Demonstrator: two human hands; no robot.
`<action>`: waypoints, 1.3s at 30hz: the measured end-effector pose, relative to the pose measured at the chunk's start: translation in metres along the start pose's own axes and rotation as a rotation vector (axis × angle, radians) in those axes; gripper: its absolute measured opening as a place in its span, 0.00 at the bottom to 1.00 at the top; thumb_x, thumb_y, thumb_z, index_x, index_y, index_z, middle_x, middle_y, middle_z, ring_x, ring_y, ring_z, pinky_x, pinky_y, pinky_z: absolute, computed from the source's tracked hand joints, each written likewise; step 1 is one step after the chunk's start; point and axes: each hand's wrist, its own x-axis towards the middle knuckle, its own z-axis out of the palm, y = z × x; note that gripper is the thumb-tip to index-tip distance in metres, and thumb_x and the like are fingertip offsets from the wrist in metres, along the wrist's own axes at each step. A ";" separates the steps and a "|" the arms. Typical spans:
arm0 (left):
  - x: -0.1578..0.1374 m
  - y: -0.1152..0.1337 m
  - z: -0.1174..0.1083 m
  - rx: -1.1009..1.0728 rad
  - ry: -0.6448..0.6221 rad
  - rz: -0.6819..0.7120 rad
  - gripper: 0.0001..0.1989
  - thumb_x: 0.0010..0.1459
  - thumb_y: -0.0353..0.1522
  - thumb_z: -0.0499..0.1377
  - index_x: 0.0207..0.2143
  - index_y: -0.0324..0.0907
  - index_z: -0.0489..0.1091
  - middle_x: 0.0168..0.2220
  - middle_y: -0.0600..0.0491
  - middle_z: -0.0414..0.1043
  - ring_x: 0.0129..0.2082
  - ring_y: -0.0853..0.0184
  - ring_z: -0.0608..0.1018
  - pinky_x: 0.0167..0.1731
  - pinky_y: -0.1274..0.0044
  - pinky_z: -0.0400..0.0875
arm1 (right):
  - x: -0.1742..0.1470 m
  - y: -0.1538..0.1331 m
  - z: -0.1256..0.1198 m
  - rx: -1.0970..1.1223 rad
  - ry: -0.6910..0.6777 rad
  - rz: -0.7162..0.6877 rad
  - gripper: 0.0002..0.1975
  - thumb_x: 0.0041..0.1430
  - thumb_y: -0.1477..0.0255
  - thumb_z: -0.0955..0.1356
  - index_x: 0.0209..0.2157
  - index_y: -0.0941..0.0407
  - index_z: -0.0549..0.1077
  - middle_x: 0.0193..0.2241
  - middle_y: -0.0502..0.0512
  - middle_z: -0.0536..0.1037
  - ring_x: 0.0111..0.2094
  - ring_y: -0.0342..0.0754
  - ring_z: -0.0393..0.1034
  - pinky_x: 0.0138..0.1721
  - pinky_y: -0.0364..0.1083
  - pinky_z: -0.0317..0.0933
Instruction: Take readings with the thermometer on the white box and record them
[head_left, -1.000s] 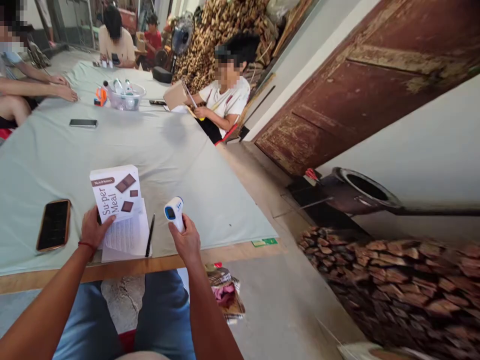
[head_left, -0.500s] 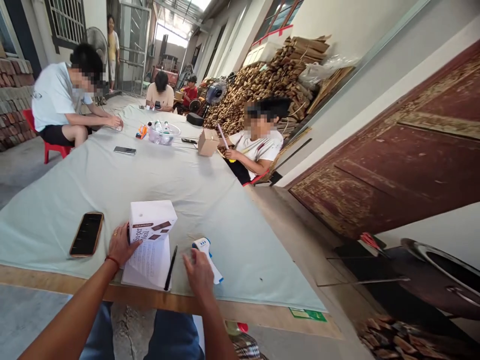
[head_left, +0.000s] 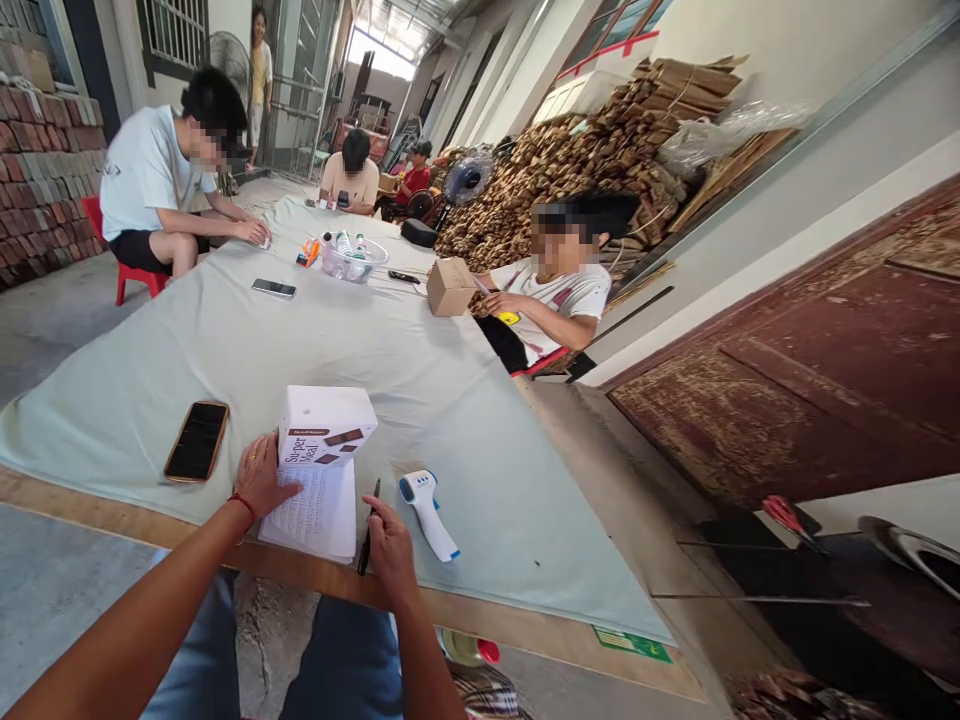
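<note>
Left hand [head_left: 259, 480] half-open at box [head_left: 328, 415] by paper's [head_left: 322, 515] far end, presumably steadying box. Right hand [head_left: 391, 543] half-curled at pen [head_left: 364, 558] right of paper; both grips unclear.

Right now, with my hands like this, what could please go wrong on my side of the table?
The black pen, at the right hand's fingers, lies close to the wooden table edge; if it slips, it might roll off. The thermometer lies just beside that hand, so an outward swing could knock it. The left hand is close against the white box; a bump might shift it.
</note>
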 end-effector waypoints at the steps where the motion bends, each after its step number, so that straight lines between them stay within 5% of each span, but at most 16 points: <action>1: -0.006 0.001 -0.001 0.014 -0.021 0.002 0.50 0.45 0.46 0.66 0.64 0.37 0.50 0.63 0.35 0.60 0.66 0.48 0.61 0.65 0.58 0.53 | -0.003 0.004 -0.001 0.095 0.016 -0.002 0.21 0.55 0.66 0.59 0.43 0.57 0.78 0.39 0.58 0.79 0.41 0.52 0.72 0.46 0.49 0.65; 5: -0.032 0.006 -0.011 0.082 -0.128 0.031 0.55 0.43 0.50 0.67 0.66 0.34 0.46 0.67 0.31 0.53 0.68 0.45 0.56 0.66 0.57 0.49 | -0.020 0.004 0.000 0.338 0.099 0.017 0.22 0.53 0.64 0.66 0.49 0.56 0.72 0.35 0.53 0.75 0.35 0.48 0.70 0.40 0.48 0.66; 10: -0.045 0.021 -0.023 0.165 -0.171 0.052 0.56 0.44 0.54 0.65 0.66 0.31 0.49 0.68 0.31 0.49 0.70 0.46 0.52 0.67 0.58 0.44 | -0.038 -0.014 0.005 0.402 0.177 -0.068 0.15 0.60 0.58 0.65 0.39 0.56 0.71 0.24 0.46 0.66 0.26 0.43 0.62 0.33 0.45 0.62; 15: -0.045 0.031 -0.026 0.178 -0.203 0.043 0.58 0.44 0.56 0.64 0.67 0.29 0.49 0.69 0.32 0.47 0.70 0.46 0.51 0.67 0.58 0.43 | -0.049 -0.032 0.009 0.435 0.071 -0.106 0.23 0.65 0.59 0.58 0.52 0.57 0.71 0.33 0.53 0.75 0.33 0.46 0.71 0.39 0.49 0.66; 21: -0.047 0.033 -0.028 0.147 -0.186 0.061 0.59 0.43 0.55 0.65 0.67 0.28 0.49 0.69 0.31 0.48 0.69 0.45 0.52 0.67 0.57 0.42 | -0.061 -0.060 0.014 0.174 0.321 -0.197 0.08 0.58 0.66 0.66 0.35 0.54 0.74 0.32 0.52 0.77 0.35 0.46 0.72 0.41 0.47 0.67; 28: -0.048 0.032 -0.024 0.140 -0.173 0.076 0.61 0.42 0.56 0.66 0.67 0.26 0.49 0.68 0.29 0.49 0.69 0.44 0.52 0.67 0.57 0.42 | -0.057 -0.047 0.032 0.326 0.082 -0.086 0.10 0.57 0.63 0.66 0.30 0.55 0.71 0.21 0.47 0.71 0.23 0.43 0.67 0.28 0.44 0.64; 39: -0.048 0.032 -0.024 0.132 -0.163 0.073 0.61 0.41 0.56 0.67 0.66 0.26 0.50 0.68 0.29 0.49 0.69 0.45 0.52 0.67 0.57 0.42 | -0.061 -0.031 0.037 0.218 0.149 -0.120 0.08 0.52 0.66 0.66 0.24 0.54 0.67 0.18 0.44 0.67 0.22 0.42 0.61 0.27 0.43 0.61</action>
